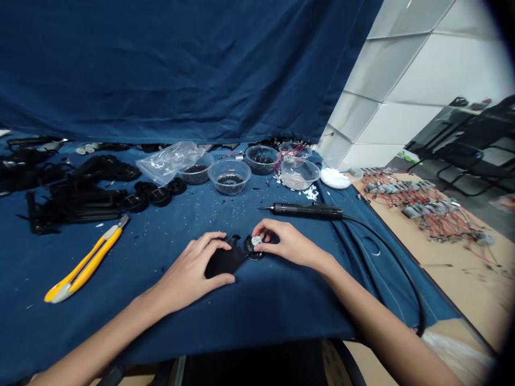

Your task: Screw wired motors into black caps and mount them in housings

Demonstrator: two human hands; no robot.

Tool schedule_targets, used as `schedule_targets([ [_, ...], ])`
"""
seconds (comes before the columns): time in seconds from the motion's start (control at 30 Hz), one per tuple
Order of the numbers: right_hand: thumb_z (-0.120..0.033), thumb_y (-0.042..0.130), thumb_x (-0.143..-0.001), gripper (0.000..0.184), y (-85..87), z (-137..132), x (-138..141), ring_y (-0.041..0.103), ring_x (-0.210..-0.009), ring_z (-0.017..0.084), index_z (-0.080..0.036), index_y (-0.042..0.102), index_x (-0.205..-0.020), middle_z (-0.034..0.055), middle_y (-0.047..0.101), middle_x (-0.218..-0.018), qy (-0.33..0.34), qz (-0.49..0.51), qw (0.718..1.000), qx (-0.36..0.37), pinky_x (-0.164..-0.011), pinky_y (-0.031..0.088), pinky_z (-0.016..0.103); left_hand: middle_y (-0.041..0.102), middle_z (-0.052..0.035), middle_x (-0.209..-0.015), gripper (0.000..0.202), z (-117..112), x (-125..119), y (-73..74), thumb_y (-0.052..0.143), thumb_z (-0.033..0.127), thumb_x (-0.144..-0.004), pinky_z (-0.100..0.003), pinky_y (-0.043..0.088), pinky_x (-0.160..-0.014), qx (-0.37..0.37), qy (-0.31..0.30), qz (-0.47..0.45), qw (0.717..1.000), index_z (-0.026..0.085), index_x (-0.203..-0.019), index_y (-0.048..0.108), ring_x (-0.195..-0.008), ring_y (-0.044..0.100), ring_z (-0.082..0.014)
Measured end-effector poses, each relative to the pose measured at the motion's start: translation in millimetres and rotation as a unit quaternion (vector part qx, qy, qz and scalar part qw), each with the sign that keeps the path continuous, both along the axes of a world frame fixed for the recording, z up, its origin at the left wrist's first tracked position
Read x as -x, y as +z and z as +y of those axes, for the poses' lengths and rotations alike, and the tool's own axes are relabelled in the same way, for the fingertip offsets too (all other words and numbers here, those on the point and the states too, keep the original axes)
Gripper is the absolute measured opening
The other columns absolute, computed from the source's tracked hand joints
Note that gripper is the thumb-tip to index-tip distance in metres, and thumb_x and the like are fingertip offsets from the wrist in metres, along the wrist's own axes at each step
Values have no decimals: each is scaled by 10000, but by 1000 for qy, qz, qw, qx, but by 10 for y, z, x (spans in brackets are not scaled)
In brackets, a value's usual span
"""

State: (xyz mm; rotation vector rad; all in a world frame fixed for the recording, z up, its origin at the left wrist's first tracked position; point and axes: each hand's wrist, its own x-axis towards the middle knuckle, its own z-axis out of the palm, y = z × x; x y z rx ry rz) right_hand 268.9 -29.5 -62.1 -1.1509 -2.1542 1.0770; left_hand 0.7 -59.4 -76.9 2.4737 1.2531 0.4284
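My left hand (197,265) lies around a flat black plastic part (225,261), thumb on its near side and fingers on its far side, steadying it against the cloth. At that part's right end is a round black housing (254,255). My right hand (281,241) pinches a small round whitish-grey part (256,240) between thumb and fingers, in or just over the housing; whether it is fully seated cannot be seen. A black pen-shaped electric screwdriver (308,210) with a cable lies just beyond my right hand.
A yellow utility knife (86,262) lies at the left. Behind stand clear tubs of small black screws (229,179), a tub of pale bits (295,174) and a plastic bag (171,161). Black plastic parts (80,201) pile up at left. Motors with red wires (422,201) cover the right-hand table.
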Motion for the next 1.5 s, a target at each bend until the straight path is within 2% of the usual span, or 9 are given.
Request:
schedule_targets([
  [0.07,-356,652,-839,228,1,8,-1,587,-869,141,-195,610,-994,24,639,-965,4,2,1000,-8,-810,454,275,453,-97,-1382,452,-15,-81,-36,612,491,-838,-473,503,-944,-27,-10,-4,1000,249,-1209,524,-1183,535,-281],
  [0.2,-348,654,-841,232,-10,17,-11,591,-907,147,-200,611,-1014,27,632,-997,1,0,1000,-18,-835,452,276,447,-100,-1390,313,37,-155,-44,533,290,-911,-396,494,-982,-96,-70,-32,992,223,-1217,536,-1221,512,-233],
  [0.33,-334,656,-844,220,-33,35,-20,590,-913,138,-201,608,-1013,20,625,-1001,5,-2,1000,-26,-834,449,258,603,-75,-1225,303,139,-125,13,580,181,-872,-394,482,-990,-179,-150,-61,971,207,-1174,589,-1189,531,-231],
  [0.47,-318,652,-849,201,-40,51,-25,590,-904,128,-199,601,-1002,13,622,-988,5,-7,1000,-30,-826,447,241,639,-83,-1186,341,189,-74,50,636,120,-812,-412,489,-959,-237,-166,-100,952,185,-1147,616,-1196,532,-259],
  [0.67,-293,666,-840,183,-47,65,-38,590,-887,114,-200,594,-980,1,617,-974,2,8,1000,-19,-806,453,228,639,-56,-1216,321,211,-82,-30,603,157,-870,-416,467,-970,-208,-201,-31,957,195,-1189,609,-1243,500,-258],
  [0.83,-277,673,-833,187,-78,74,-51,586,-883,118,-196,589,-979,5,613,-969,7,21,999,-28,-799,457,234,614,-43,-1266,335,210,-133,-105,599,198,-896,-410,439,-1006,-214,-196,7,957,193,-1230,597,-1287,453,-265],
  [1.0,-248,669,-837,179,-72,65,-54,583,-875,114,-194,585,-985,8,608,-965,5,20,999,-32,-789,458,231,612,-36,-1269,314,183,-197,-52,574,202,-914,-406,442,-983,-238,-191,33,952,191,-1227,605,-1261,469,-275],
  [1.2,-235,662,-842,164,-53,67,-47,584,-864,107,-192,582,-978,3,604,-957,10,19,999,-33,-778,455,221,615,-35,-1254,304,195,-206,12,527,210,-941,-406,453,-972,-222,-192,47,955,211,-1237,597,-1257,469,-263],
  [1.5,-266,662,-842,173,-46,61,-32,594,-858,111,-191,587,-979,4,607,-944,6,19,999,-33,-777,466,226,605,-41,-1254,312,215,-200,-23,533,225,-940,-397,460,-993,-225,-190,33,955,204,-1246,587,-1241,478,-241],
])
